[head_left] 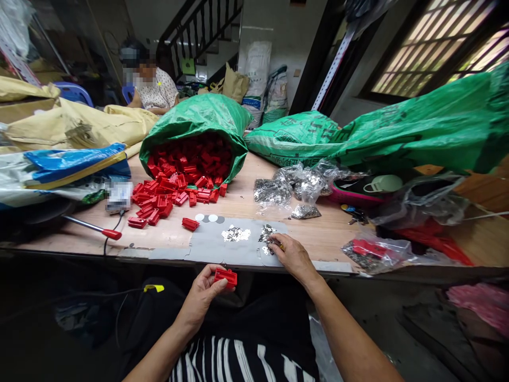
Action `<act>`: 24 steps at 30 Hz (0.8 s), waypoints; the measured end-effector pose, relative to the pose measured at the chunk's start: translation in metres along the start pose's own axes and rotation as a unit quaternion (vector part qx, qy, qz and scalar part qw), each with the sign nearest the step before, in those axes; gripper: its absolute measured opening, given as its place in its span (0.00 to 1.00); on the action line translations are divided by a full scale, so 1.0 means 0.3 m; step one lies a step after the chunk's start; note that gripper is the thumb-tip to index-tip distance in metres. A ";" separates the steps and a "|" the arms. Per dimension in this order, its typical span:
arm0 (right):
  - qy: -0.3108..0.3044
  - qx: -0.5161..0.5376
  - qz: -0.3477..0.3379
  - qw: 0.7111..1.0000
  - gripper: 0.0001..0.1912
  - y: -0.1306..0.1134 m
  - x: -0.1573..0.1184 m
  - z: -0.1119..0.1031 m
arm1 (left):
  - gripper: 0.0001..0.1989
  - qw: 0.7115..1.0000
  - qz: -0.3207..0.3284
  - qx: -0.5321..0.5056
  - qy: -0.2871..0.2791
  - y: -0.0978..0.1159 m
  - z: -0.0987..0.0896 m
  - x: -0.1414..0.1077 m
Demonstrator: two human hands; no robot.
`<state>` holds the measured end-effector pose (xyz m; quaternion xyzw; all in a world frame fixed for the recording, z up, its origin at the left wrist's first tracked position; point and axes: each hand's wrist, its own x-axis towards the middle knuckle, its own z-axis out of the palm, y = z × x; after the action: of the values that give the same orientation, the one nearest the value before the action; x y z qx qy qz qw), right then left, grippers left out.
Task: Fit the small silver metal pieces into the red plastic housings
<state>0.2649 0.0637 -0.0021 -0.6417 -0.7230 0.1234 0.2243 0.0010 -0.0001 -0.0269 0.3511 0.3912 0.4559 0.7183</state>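
Red casing (225, 278), pinched by the left hand (198, 298) near the bench (247, 207), needs a light grip, hollow uncovered. The right hand (294, 258) touches small metallic pieces (266, 232), best parted gently; whether its fingers hold any, I cannot tell.

Open tabletop (243, 204) between red parts (162, 195) and plastic bags (272, 192) — green sacks (202, 114) behind.

behind the wood-topped workbench (238, 204), a dark-railed staircase (199, 32) climbs beside a pale wall (282, 32). daylight enters through the slatted window (425, 48) at right; the dim floor (369, 323) looks like bare concrete, perhaps.
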 end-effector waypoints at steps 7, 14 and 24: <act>0.018 -0.024 -0.007 1.000 0.05 -0.017 0.003 -0.007 | 0.14 1.000 0.004 -0.008 0.012 0.011 0.003 -0.004; 0.032 -0.059 -0.057 0.996 0.07 -0.014 -0.015 -0.014 | 0.13 1.000 0.002 -0.003 0.003 0.008 0.003 -0.001; 0.035 0.047 -0.030 0.998 0.06 0.008 -0.005 -0.017 | 0.13 1.000 0.005 -0.004 -0.010 0.001 0.004 0.002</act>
<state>0.2695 0.0621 0.0009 -0.6121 -0.7272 0.1284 0.2829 0.0022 0.0005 -0.0263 0.3547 0.3802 0.4578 0.7211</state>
